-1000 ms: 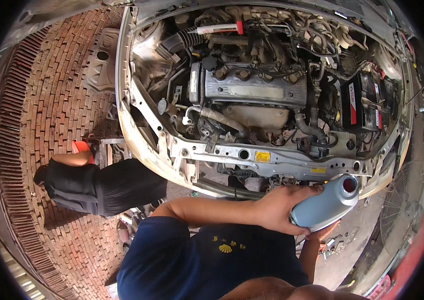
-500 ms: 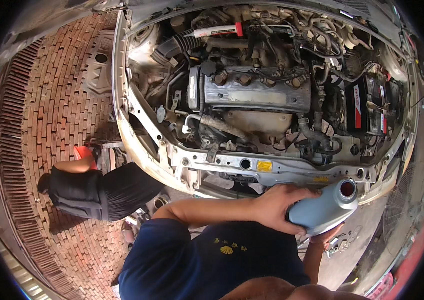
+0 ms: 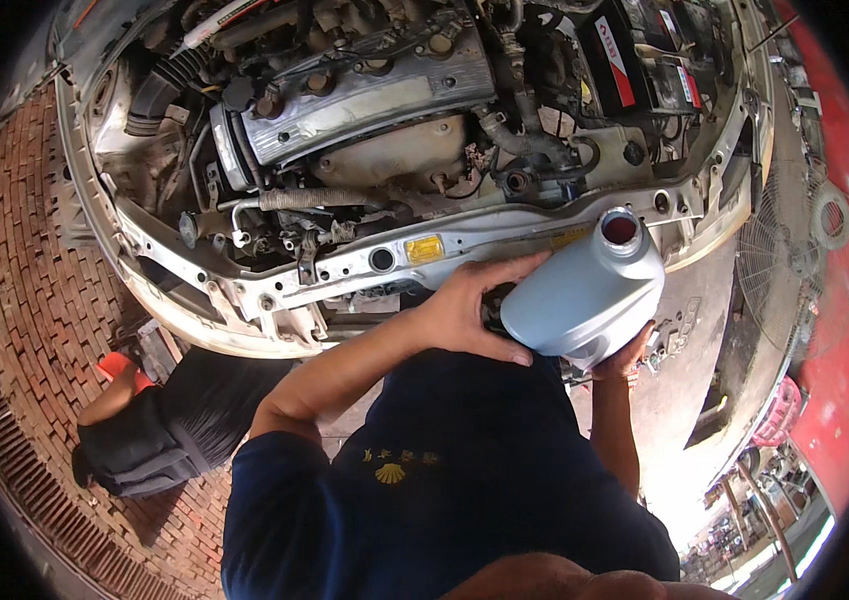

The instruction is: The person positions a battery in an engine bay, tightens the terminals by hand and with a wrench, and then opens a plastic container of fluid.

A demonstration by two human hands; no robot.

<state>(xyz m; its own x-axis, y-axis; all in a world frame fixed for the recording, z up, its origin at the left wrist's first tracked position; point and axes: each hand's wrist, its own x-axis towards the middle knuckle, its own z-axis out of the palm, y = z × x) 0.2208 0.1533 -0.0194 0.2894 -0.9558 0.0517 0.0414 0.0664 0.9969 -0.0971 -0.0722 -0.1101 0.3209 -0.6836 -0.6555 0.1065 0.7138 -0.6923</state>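
Both hands on the open grey plastic bottle [image 3: 585, 295]: left hand [image 3: 465, 310] wrapped round its side, right hand [image 3: 625, 355] cupping underneath, held near the engine bay's [image 3: 365, 110] front crossmember, just right of a yellow rectangular sticker [image 3: 425, 249].

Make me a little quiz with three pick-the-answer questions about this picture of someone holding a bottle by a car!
1. Where is the bottle?
A. Lying on the bricks
B. In front of the open engine bay, in both hands
C. On the engine

2. What colour is the bottle?
A. Pale grey-blue
B. Yellow
C. Black

3. Is the bottle's mouth capped?
A. Yes, capped
B. No, open
C. Taped over

Answers: 1 B, the left hand is on its side and the right hand is under it, before the engine bay. 2 A, its body is pale grey-blue. 3 B, the round mouth shows with no cap.
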